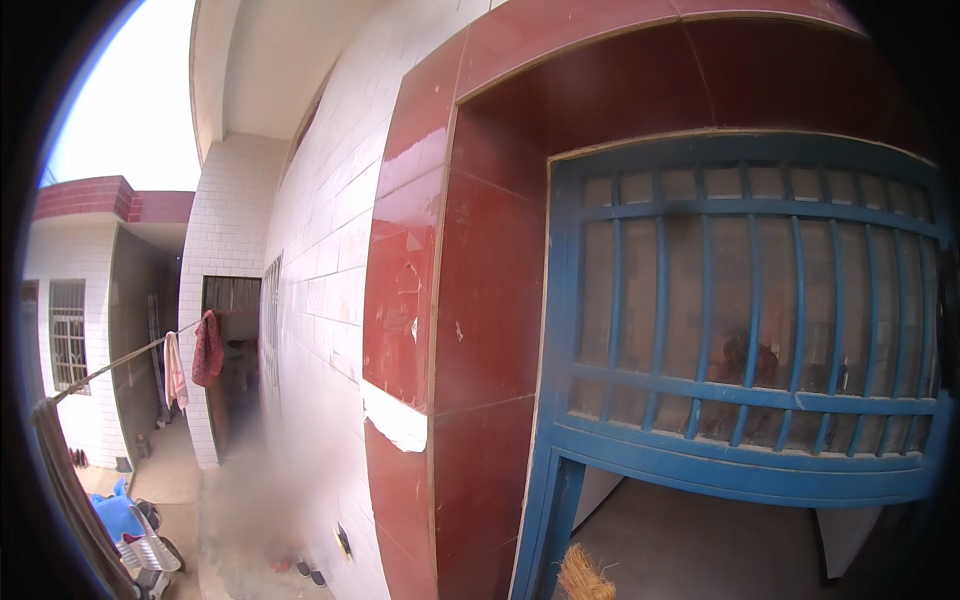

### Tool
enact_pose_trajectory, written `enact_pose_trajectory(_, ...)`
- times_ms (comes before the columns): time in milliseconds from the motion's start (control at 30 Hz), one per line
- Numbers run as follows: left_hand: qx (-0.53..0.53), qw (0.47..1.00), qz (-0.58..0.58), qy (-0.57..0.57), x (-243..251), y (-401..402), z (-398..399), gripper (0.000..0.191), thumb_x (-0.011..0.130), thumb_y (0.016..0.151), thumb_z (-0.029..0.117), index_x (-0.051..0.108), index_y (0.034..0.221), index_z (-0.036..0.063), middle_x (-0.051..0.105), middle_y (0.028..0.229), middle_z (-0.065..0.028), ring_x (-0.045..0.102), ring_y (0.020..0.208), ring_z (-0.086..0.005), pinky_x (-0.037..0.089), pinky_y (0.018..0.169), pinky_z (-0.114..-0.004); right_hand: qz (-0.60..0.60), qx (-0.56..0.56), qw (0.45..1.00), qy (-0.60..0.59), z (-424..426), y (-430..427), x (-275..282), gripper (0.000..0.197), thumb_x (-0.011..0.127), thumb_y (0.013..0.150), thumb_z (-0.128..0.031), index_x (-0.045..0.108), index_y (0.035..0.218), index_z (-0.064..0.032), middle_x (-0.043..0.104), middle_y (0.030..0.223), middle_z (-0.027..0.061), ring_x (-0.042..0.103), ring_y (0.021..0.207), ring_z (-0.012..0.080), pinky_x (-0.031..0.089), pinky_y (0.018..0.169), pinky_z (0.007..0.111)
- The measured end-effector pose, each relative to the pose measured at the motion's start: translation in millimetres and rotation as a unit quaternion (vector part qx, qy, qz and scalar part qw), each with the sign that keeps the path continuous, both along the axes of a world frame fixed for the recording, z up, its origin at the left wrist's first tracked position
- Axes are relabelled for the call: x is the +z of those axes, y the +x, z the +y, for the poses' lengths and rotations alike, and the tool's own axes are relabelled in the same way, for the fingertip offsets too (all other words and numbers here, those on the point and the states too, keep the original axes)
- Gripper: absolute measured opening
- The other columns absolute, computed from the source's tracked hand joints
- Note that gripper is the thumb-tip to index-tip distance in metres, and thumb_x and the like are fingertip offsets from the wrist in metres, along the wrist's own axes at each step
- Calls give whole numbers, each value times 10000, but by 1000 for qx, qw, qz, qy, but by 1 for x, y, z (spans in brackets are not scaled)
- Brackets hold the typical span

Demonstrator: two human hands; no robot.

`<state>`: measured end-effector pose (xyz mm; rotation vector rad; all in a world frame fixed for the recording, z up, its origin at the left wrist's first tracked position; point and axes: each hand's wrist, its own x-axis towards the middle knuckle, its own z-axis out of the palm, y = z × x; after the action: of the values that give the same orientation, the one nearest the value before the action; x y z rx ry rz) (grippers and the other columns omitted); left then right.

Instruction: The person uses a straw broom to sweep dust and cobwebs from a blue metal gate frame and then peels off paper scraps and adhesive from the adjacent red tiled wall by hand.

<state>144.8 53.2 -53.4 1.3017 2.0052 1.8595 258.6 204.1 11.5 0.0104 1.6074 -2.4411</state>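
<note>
Neither my left hand nor my right hand is in view. Before me rises a doorway faced with glossy dark red tiles (491,315). A blue metal frame (742,469) with upright bars over glass panes fills its upper part. The straw bristles of what looks like a broom (583,574) poke up at the bottom edge, in front of the opening below the frame. Whatever holds or supports the straw lies outside the picture. Through the opening, a dark grey floor (697,540) shows.
White tiled wall (322,292) runs off to the left. Cloths, one red (207,349) and one pink (175,371), hang on a line (112,367). A scooter with a blue cover (116,514) stands lower left. Dark shoes (310,572) lie by the wall.
</note>
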Motion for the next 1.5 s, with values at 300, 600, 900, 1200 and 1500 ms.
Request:
enact_pose_trajectory(300,34,949,197,-243,53,11,-51,266,517,829,171,451,1077,101,564,740,-254,584,704,-368,458,609,-443,74,91,983,141,5,-30,9,397,671,729,-162,486,1069,-76,547,818,5,534,687,105,462,587,219)
enact_pose_trajectory(600,278,921,266,-55,122,-9,-122,218,631,775,105,536,955,26,611,796,-148,599,646,-308,465,528,-354,237,-155,934,216,20,-40,79,358,664,656,13,484,966,-5,569,767,46,528,655,83,439,576,230)
enact_pose_trajectory(900,527,692,493,28,242,-79,-173,400,708,700,83,535,1059,52,520,844,-89,516,679,-205,420,566,-283,447,-356,736,363,27,-46,197,374,625,667,-69,472,1004,-9,527,758,45,478,645,81,395,573,210)
enact_pose_trajectory(1200,451,680,579,10,266,-114,-181,170,631,758,48,520,886,31,536,851,-97,534,705,-264,438,612,-313,452,-443,528,566,55,-78,271,310,644,725,-121,519,997,-40,526,768,11,484,684,97,404,639,240)
enact_pose_trajectory(1500,486,554,672,-73,263,-126,-187,195,615,704,-22,504,856,29,540,756,-97,539,649,-265,426,525,-334,377,-411,622,550,82,-85,277,335,632,760,-220,513,1007,-27,498,674,-9,458,550,60,385,507,196)
